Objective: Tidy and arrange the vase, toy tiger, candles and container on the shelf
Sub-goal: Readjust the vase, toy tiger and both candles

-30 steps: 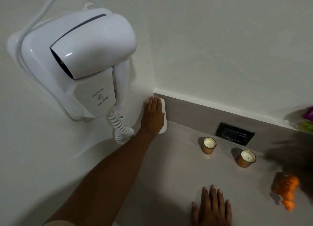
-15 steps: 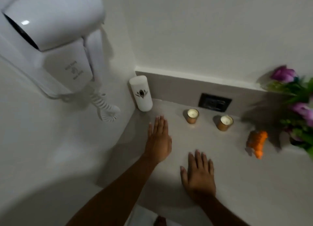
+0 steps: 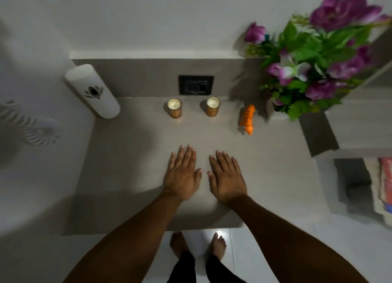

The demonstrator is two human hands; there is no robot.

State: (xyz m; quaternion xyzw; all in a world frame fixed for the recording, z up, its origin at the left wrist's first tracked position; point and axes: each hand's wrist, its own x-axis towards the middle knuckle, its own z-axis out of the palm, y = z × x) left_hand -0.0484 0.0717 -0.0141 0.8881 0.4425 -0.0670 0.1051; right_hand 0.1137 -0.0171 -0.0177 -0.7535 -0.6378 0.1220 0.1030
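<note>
On the grey shelf [image 3: 135, 155], a tall white container [image 3: 92, 91] with a dark leaf mark stands in the back left corner. Two copper-coloured candles [image 3: 174, 108] [image 3: 213, 106] sit side by side near the back wall. An orange toy tiger [image 3: 247, 120] stands to their right. The vase [image 3: 270, 110] is mostly hidden under purple flowers and green leaves [image 3: 314, 57] at the back right. My left hand [image 3: 182, 173] and my right hand [image 3: 226, 176] lie flat on the shelf's middle, side by side, fingers apart, holding nothing.
A black wall socket [image 3: 196, 84] sits behind the candles. A coiled white hair-dryer cord [image 3: 27, 125] hangs on the left wall. To the right is a lower shelf unit with folded items [image 3: 381, 187]. My bare feet [image 3: 197, 244] stand on white floor tiles below the shelf edge.
My left hand let go of the white container in the corner and drew back to the shelf's middle beside my right hand. The view swung right and down, bringing the flowers into view.
</note>
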